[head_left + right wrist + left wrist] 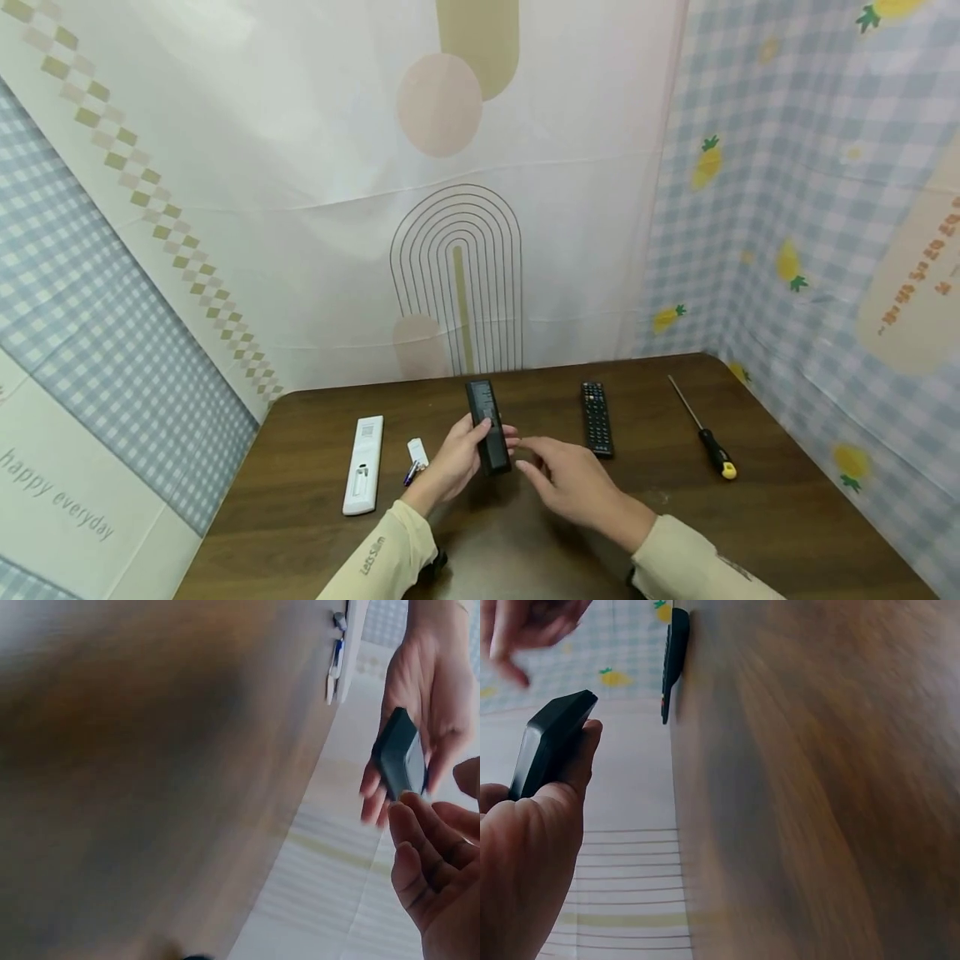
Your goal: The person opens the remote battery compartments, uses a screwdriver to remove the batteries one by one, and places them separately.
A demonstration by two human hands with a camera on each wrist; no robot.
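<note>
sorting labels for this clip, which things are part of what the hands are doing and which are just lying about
In hand:
- black remote, gripped by the left hand
- right hand, open beside it, not gripping

Lying about on the table:
- second black remote
- screwdriver
- white remote
- small white item

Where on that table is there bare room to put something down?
Bare wood lies right of the screwdriver toward the table edge, and along the near edge by the sleeves. The middle is crowded: white remote, left hand gripping a black remote, right hand, second black remote.
</note>
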